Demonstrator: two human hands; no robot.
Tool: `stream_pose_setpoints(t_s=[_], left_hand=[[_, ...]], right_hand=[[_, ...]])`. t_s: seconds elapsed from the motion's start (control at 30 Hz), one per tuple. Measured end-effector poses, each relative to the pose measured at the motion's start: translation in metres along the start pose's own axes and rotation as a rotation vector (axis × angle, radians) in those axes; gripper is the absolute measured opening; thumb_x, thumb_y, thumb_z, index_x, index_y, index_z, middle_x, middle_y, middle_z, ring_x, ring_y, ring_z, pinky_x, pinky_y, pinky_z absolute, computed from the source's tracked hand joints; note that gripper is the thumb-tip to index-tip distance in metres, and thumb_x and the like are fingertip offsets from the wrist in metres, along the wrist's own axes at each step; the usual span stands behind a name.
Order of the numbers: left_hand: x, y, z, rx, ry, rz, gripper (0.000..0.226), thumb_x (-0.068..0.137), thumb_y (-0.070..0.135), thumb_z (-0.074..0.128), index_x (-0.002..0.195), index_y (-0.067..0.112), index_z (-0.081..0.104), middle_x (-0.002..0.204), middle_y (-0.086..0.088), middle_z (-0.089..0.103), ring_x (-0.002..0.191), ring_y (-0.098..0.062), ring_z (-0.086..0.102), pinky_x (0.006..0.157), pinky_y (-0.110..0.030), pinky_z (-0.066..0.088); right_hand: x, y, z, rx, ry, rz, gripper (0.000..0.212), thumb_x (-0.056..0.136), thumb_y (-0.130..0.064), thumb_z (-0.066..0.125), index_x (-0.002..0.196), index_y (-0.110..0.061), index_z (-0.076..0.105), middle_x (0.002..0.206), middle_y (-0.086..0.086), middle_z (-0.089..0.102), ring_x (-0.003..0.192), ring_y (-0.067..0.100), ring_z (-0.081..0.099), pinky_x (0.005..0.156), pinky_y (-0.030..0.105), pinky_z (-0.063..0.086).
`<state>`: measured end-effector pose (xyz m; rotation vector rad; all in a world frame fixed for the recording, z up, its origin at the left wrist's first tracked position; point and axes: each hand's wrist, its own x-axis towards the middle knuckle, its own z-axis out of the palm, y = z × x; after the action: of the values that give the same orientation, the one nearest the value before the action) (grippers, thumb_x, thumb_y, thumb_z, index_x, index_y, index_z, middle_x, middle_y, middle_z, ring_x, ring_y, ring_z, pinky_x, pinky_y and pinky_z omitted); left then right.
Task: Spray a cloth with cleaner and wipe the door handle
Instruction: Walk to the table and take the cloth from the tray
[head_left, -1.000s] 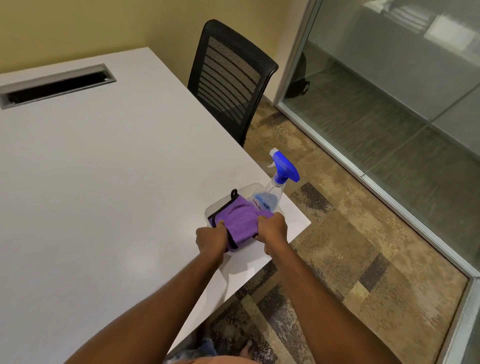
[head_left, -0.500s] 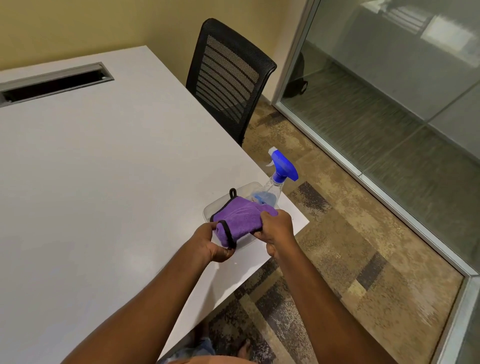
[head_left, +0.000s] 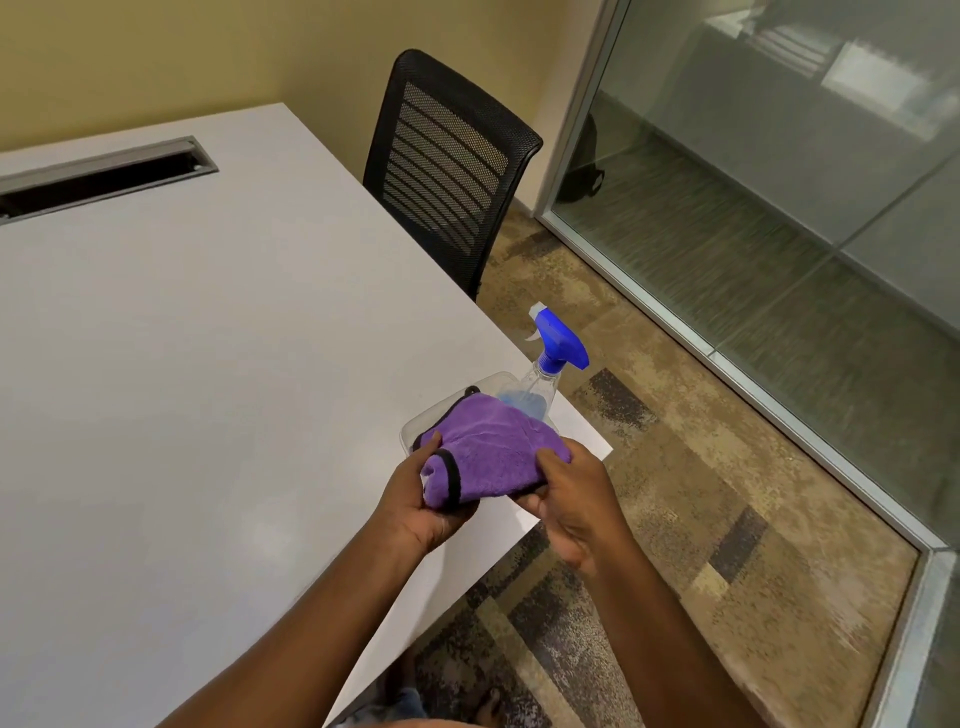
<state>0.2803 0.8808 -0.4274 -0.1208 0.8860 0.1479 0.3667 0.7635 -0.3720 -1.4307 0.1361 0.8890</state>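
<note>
In the head view we count two hands on one folded purple microfibre cloth with black edging (head_left: 488, 452), held just above the near corner of the white table (head_left: 208, 389). Our left hand (head_left: 421, 499) cups its left end; our right hand (head_left: 571, 499) pinches its right edge. Behind it, one clear plastic tray (head_left: 415, 427) holds one clear spray bottle with a blue trigger head (head_left: 551, 358). One black mesh chair (head_left: 447, 161) stands at the table's far side.

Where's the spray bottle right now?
In the head view the spray bottle stands in the clear plastic tray at the table's near right corner, just beyond the purple cloth held in both hands.
</note>
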Motion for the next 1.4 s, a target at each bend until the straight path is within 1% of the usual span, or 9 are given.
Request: stream_pose_setpoints(t_s=[0.07,0.2,0.33,0.57,0.77,0.93,1.17,1.3,1.4], left_hand=[[-0.001,0.001,-0.001,0.039,-0.067,0.057,0.037,0.096,0.032,0.053,0.127,0.012,0.053,0.086,-0.017,0.072,0.085,-0.031,0.066,0.092,-0.041,0.05],[-0.003,0.007,-0.004,0.069,-0.134,0.103,0.05,0.08,0.017,0.066,0.128,0.01,0.056,0.125,-0.015,0.063,0.109,-0.034,0.062,0.089,-0.054,0.052],[-0.004,0.01,-0.002,0.136,-0.17,0.182,0.035,0.081,0.014,0.063,0.115,0.01,0.064,0.097,-0.013,0.072,0.093,-0.033,0.065,0.079,-0.047,0.057],[-0.004,0.011,-0.004,0.187,-0.16,0.232,0.034,0.081,0.004,0.059,0.114,0.009,0.061,0.097,-0.013,0.068,0.093,-0.032,0.062,0.083,-0.042,0.054],[-0.012,0.02,-0.003,0.121,-0.273,0.226,0.024,0.095,0.016,0.049,0.101,0.006,0.07,0.092,-0.015,0.073,0.076,-0.032,0.072,0.068,-0.044,0.06],[-0.019,0.035,-0.006,0.096,-0.315,0.262,0.031,0.096,0.025,0.048,0.098,0.007,0.073,0.094,-0.013,0.074,0.079,-0.031,0.072,0.066,-0.043,0.06],[-0.028,0.053,-0.01,0.117,-0.306,0.276,0.034,0.096,0.033,0.048,0.103,0.012,0.073,0.1,-0.01,0.072,0.087,-0.029,0.07,0.081,-0.043,0.054],[-0.031,0.061,-0.01,0.107,-0.313,0.276,0.036,0.095,0.036,0.05,0.113,0.012,0.069,0.106,-0.011,0.07,0.095,-0.03,0.067,0.083,-0.043,0.055],[-0.031,0.065,-0.009,0.106,-0.324,0.273,0.039,0.095,0.038,0.048,0.114,0.011,0.069,0.108,-0.012,0.07,0.096,-0.031,0.068,0.082,-0.044,0.056]], right_hand=[[-0.002,0.0,-0.004,0.116,-0.039,0.046,0.031,0.095,0.002,0.052,0.125,-0.003,0.057,0.119,0.021,0.065,0.104,0.034,0.068,0.078,0.043,0.061],[-0.003,0.003,-0.014,0.158,-0.073,0.1,0.031,0.094,0.004,0.051,0.124,-0.001,0.057,0.121,0.022,0.064,0.107,0.034,0.067,0.08,0.044,0.06],[-0.002,0.008,-0.018,0.127,-0.103,0.108,0.03,0.094,0.005,0.05,0.121,-0.003,0.059,0.118,0.019,0.066,0.101,0.029,0.068,0.074,0.04,0.061],[0.005,0.013,-0.025,-0.089,-0.079,0.061,0.024,0.095,-0.002,0.054,0.113,-0.015,0.062,0.117,0.013,0.068,0.104,0.028,0.068,0.075,0.04,0.06],[0.017,0.006,-0.033,-0.195,-0.073,0.082,0.027,0.095,-0.016,0.061,0.119,-0.006,0.059,0.108,0.013,0.069,0.092,0.024,0.069,0.076,0.038,0.059],[0.055,-0.014,-0.039,-0.474,0.136,-0.279,0.055,0.088,-0.03,0.068,0.136,-0.013,0.045,0.131,0.007,0.055,0.116,0.018,0.056,0.088,0.03,0.049],[0.113,-0.031,-0.032,-0.642,-0.014,-0.439,0.078,0.077,-0.034,0.08,0.143,-0.021,0.04,0.144,0.001,0.048,0.132,0.015,0.045,0.109,0.034,0.036],[0.132,-0.035,-0.024,-0.531,-0.055,-0.376,0.066,0.073,-0.031,0.081,0.13,-0.01,0.055,0.123,0.011,0.064,0.119,0.022,0.059,0.106,0.043,0.045],[0.136,-0.038,-0.017,-0.508,-0.077,-0.418,0.039,0.086,-0.01,0.07,0.123,-0.001,0.058,0.109,0.01,0.068,0.1,0.009,0.066,0.091,0.028,0.052]])
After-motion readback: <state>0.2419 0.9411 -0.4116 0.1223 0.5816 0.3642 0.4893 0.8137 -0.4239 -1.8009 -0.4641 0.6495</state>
